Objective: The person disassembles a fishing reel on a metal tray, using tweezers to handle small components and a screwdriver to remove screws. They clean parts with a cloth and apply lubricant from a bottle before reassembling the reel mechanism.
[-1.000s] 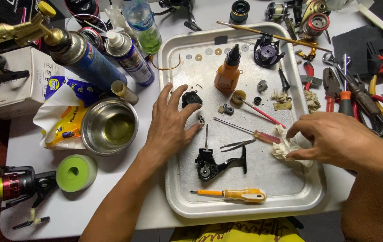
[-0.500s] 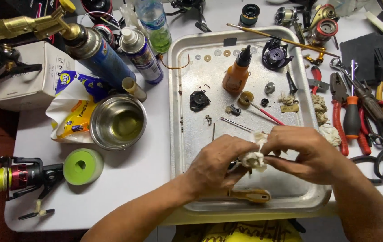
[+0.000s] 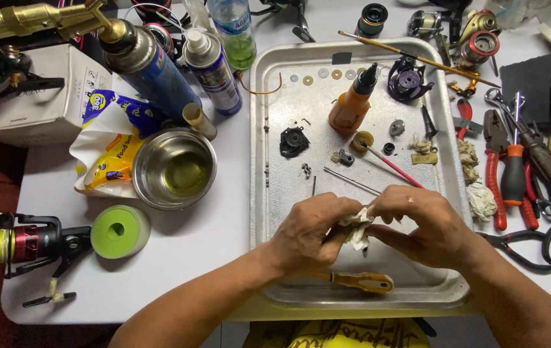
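White rag [image 3: 355, 225] pinched between left hand [image 3: 311, 233] and right hand [image 3: 427, 225].

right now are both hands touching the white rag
Touching. The head view shows the left hand and right hand pinching the white rag between their fingers, above the metal tray.
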